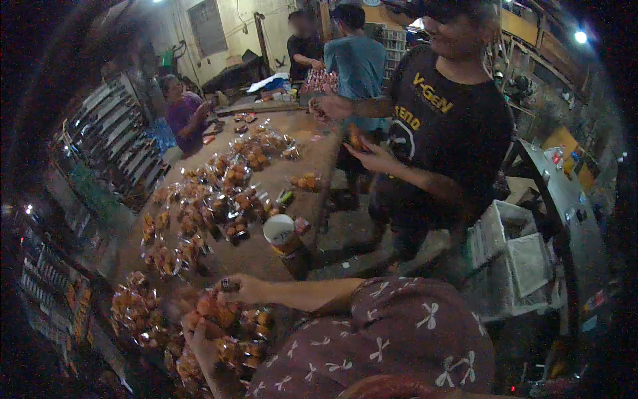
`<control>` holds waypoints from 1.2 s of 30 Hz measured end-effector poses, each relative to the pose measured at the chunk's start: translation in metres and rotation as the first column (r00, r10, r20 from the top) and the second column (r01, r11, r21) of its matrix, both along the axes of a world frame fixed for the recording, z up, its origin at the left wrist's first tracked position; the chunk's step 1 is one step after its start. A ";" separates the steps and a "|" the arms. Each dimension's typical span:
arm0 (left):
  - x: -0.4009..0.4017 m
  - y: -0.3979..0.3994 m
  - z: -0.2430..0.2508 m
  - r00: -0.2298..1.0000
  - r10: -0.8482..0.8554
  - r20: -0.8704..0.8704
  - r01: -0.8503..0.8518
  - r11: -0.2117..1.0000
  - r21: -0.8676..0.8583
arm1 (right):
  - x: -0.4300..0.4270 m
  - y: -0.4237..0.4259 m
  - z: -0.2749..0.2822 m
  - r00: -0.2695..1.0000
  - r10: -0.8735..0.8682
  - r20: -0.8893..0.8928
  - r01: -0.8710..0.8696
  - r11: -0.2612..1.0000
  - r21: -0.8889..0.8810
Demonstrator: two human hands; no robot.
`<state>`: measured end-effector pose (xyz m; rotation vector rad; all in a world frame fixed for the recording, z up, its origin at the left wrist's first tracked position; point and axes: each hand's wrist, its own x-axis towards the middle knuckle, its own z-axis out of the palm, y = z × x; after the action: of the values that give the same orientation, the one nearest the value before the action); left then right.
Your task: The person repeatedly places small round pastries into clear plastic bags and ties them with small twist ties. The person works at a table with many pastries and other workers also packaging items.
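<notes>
Low in the view, my left hand (200, 335) supports a packet of round brown baked pieces (215, 310) from below. At the packet's upper side are the curled fingers of my right hand (238, 288), blurred by the dim light. Some small dark thing (229, 284) shows at those fingers; I cannot tell what it is. Around and beneath my hands lies a heap of similar clear plastic packets (139, 309). More filled packets (219, 194) spread across the brown tabletop (314, 149) beyond.
A white-rimmed tub (279, 229) stands near the table's right edge. Across from it, a person in a black shirt (448, 129) holds a brown piece. Other people are farther back. White plastic crates (528, 264) stand at right, and a slatted metal rack (114, 134) at left.
</notes>
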<state>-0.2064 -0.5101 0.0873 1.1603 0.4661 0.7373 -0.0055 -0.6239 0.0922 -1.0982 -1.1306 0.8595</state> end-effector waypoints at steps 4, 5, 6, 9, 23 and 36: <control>-0.006 -0.042 0.019 0.997 -0.034 0.072 0.037 0.999 -0.039 | -0.021 -0.020 0.006 0.998 -0.065 0.001 0.065 0.997 0.032; -0.005 -0.051 0.025 0.998 -0.009 0.069 0.007 0.999 0.031 | -0.024 -0.023 0.009 0.997 -0.071 -0.006 0.071 0.997 0.033; -0.007 -0.059 0.030 0.998 -0.005 0.060 -0.001 0.996 0.090 | -0.028 -0.026 0.011 0.997 -0.073 -0.015 0.073 0.997 0.040; -0.002 -0.061 0.030 0.994 0.109 0.031 -0.112 0.989 0.097 | -0.033 -0.028 0.015 0.997 -0.074 -0.026 0.075 0.996 0.041; 0.059 0.024 0.004 0.988 -0.035 0.148 0.041 0.999 -0.031 | 0.013 0.061 0.013 0.974 -0.074 -0.215 -0.003 0.940 -0.341; 0.050 0.054 0.002 0.902 0.431 0.002 -0.374 0.785 -0.494 | 0.039 0.137 0.009 0.932 0.194 -0.305 -0.270 0.934 -0.232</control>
<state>-0.1565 -0.4563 0.0893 0.5391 0.7683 0.9840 0.0333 -0.4870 0.1016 -1.0333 -0.9353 1.3471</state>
